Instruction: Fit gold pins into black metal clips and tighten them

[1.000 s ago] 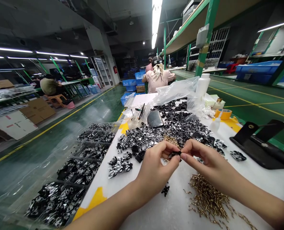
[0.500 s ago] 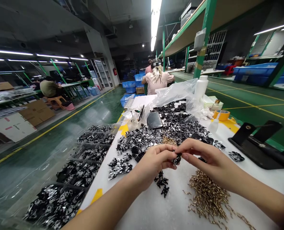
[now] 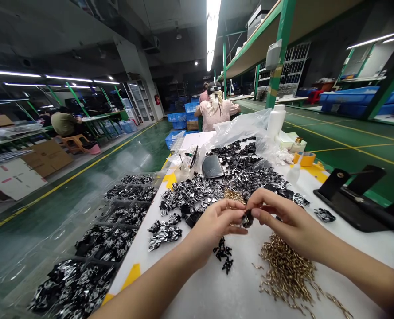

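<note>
My left hand (image 3: 218, 226) and my right hand (image 3: 278, 215) meet over the white table (image 3: 216, 297). Between their fingertips is a small black part (image 3: 247, 219), pinched from both sides; its details are too small to make out. Just below my left hand lie several small black pieces (image 3: 224, 253). A heap of small gold-coloured metal pieces (image 3: 285, 270) lies below my right hand. Behind the hands spreads a big pile of black and silver parts (image 3: 197, 190), with a few gold pieces (image 3: 234, 195) at its middle.
Divided trays (image 3: 73, 283) of black and silver parts stand at the left. A black metal stand (image 3: 353, 204), yellow tape roll (image 3: 305, 158), white bottle (image 3: 276, 122) and dark flat case (image 3: 212, 166) are around the pile. A person (image 3: 215, 110) sits farther ahead.
The fingertips have shifted slightly around the small black part, and the right hand's fingers are drawn a little away from the left's. The whole view has moved a little.
</note>
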### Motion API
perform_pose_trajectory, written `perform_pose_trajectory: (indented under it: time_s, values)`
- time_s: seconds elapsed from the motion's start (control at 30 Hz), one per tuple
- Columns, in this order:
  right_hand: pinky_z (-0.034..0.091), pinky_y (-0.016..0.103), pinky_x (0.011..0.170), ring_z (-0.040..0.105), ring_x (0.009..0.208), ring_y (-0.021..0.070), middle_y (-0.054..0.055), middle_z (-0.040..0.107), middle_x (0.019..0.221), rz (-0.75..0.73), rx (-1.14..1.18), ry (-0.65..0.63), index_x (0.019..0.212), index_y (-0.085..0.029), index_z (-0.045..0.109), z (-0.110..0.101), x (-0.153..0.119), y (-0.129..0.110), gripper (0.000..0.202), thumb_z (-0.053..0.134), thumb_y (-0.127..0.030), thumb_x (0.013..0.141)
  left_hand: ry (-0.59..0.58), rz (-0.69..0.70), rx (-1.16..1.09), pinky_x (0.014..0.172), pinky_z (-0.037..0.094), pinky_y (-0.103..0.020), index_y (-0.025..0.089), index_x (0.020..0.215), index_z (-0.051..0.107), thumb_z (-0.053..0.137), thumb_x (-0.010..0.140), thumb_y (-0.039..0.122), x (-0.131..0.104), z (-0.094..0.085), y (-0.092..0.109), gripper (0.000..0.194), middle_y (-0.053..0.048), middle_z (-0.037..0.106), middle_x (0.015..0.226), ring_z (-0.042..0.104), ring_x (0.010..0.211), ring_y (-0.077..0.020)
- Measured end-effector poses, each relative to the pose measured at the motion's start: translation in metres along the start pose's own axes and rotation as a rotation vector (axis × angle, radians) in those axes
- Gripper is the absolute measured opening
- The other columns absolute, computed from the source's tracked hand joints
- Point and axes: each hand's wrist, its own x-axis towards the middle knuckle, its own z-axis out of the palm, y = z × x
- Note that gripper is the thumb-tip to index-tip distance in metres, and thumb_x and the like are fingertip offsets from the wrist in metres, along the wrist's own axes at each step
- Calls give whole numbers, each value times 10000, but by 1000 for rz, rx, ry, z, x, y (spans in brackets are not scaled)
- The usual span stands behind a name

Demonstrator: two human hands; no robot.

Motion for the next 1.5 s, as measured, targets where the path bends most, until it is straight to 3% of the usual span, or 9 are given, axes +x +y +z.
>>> perform_pose_trajectory:
  time_s: [0.2,0.37,0.63,0.83,1.03,1.13,1.23,1.4,1.5]
  values:
    - [408,303,634,500,722,151,25,528,794,30,-87,37,851,-220,494,2,1,3,147,390,-304,913,123,311,460,762,455,-281,175,919,544,615,754,211,-6,6,-4,183,-50,593,941,555,847,-157]
    - [405,292,636,508,719,149,20,544,784,42,-80,41,833,-216,503,4,2,1,137,418,-298,902,145,411,600,777,464,-274,188,937,529,532,795,136,-7,6,-8,151,-29,605,945,580,845,-147]
    - [375,265,607,487,680,131,1,534,733,47,-93,31,768,-203,511,3,1,3,126,475,-260,874,126,319,560,657,456,-223,186,952,524,558,752,118,-9,8,-7,214,-10,597,936,583,705,-103]
    - [358,255,584,456,647,119,-13,499,691,104,43,1,763,-199,514,1,2,3,198,478,-360,874,152,189,406,472,295,-177,165,850,520,605,691,96,-9,8,-2,193,24,502,797,397,516,-32]
    - [421,241,588,491,620,108,-21,483,659,39,27,161,839,-194,510,-8,11,13,259,384,-409,910,87,93,229,565,381,-196,175,815,454,621,637,50,-6,7,1,274,45,434,776,462,552,-38]
    - [461,246,583,530,605,113,-9,509,674,-14,-123,272,878,-185,489,-25,20,19,272,348,-415,914,56,98,226,589,403,-215,180,807,429,602,657,65,-5,5,2,256,50,418,774,468,549,-41]
    - [491,259,646,569,668,123,22,546,770,-35,-364,354,965,-183,462,-59,14,18,276,280,-389,934,24,99,231,600,402,-233,181,798,411,588,676,91,-5,3,1,232,48,422,770,497,573,-62]
    - [484,315,714,603,846,204,82,602,980,7,-940,257,1061,-205,557,-120,-48,29,260,379,-303,897,-47,104,270,470,248,-202,176,797,428,573,687,114,-10,3,3,192,44,478,793,376,477,-22]
    - [491,318,556,640,701,231,108,635,892,49,-1218,101,1086,-198,615,-145,-96,54,347,338,-212,877,-50,144,270,432,187,-206,173,775,442,572,679,116,-15,4,6,171,41,493,821,314,445,-8]
